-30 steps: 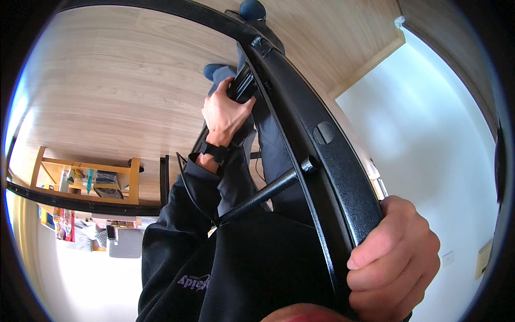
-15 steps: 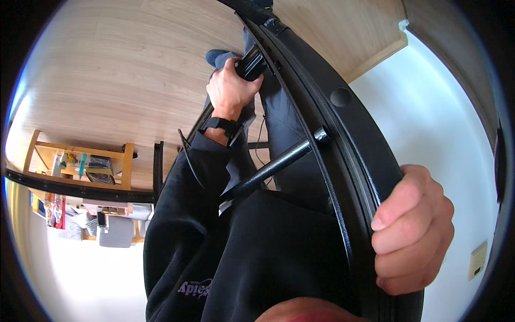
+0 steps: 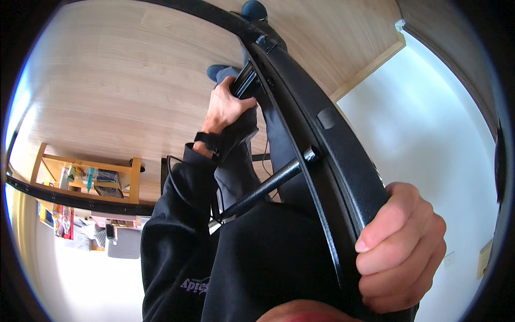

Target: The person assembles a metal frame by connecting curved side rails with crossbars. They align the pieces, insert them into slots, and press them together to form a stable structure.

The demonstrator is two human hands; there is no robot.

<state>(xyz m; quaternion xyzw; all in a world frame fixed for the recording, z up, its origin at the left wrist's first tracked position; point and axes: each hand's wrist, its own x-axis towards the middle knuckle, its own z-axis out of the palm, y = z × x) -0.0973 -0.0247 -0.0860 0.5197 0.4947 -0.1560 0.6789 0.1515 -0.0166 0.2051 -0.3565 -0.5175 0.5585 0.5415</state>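
Gripping curved matte-black metal frame (image 3: 327,139) | right hand (image 3: 399,247) wrapped tight | left hand (image 3: 225,110) clasping its upper bracket

The curved frame (image 3: 343,161) is matte black with a fine speckled grain, and its crossbar (image 3: 268,185) is black too. The sweatshirt sleeve (image 3: 177,241) is black, the floor (image 3: 118,80) beyond the frame pale wood-grain, the shoes (image 3: 253,9) dark blue.

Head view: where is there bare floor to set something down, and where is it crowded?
The wood floor is bare left of the left hand, above the wooden shelf unit. Another patch lies between the black curved frame and the white wall. Crowded: the shelf unit's surroundings and around both feet.
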